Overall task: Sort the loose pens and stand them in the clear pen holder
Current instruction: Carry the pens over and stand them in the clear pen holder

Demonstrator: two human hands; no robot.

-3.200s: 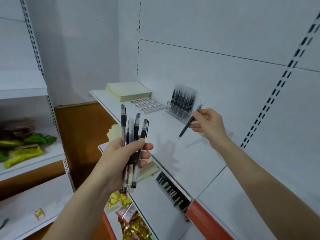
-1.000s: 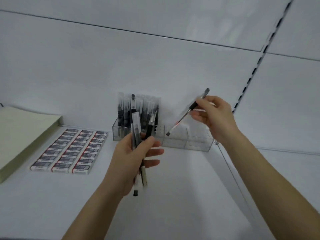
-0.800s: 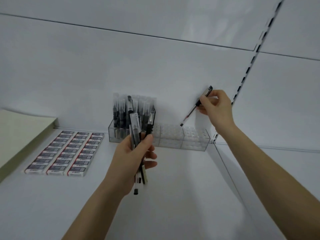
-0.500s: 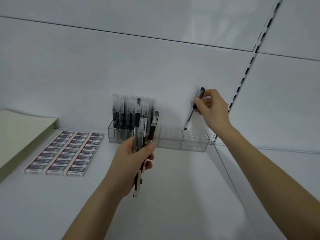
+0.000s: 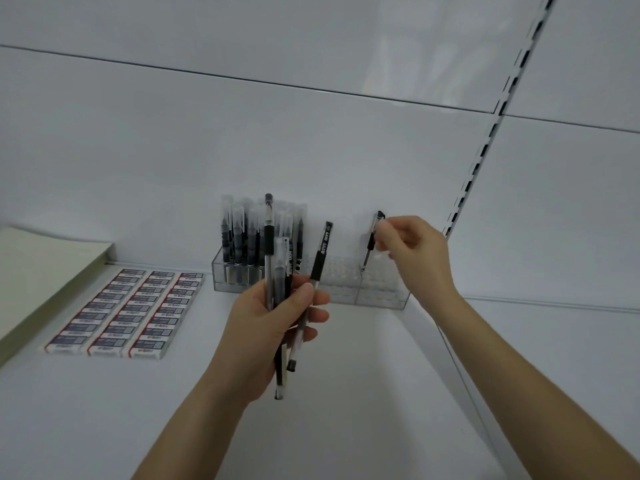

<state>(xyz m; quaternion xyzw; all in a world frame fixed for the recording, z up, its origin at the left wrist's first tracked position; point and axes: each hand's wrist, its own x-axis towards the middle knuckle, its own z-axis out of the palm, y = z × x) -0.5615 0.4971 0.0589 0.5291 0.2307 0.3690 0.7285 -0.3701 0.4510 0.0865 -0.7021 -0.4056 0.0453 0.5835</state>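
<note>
White shelf (image 5: 346, 427) — clear pen holder (image 5: 341, 289) part-filled left of the right hand (image 5: 412, 251), fingertips (image 5: 382, 233) pinching one pen (image 5: 371, 242) at a slot; left hand (image 5: 263, 334) grips several loose pens (image 5: 278, 268) — unplaced

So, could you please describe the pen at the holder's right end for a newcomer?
Find the clear pen holder against the back wall. Its left end is packed with pens; over its right end the right hand pinches a single pen, tip down. It is alone there, unlike the bunch in the left hand.
</note>
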